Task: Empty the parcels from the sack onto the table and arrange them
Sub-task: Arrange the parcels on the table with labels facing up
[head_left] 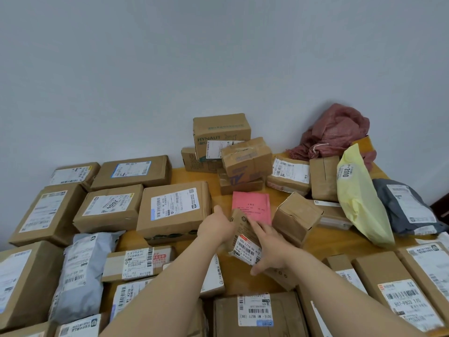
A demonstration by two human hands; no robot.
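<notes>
Both my hands hold a small brown cardboard parcel with a white label, tilted above the middle of the wooden table. My left hand grips its left edge, and my right hand grips its right side with the thumb under it. A pink slip lies just behind the parcel. The red mesh sack lies crumpled at the far right by the wall. Several labelled cardboard boxes are laid out on the left.
A stack of boxes stands at the back centre. A yellow poly bag and a grey one lie at the right. More boxes and a pale grey mailer crowd the near edge. A grey wall rises behind.
</notes>
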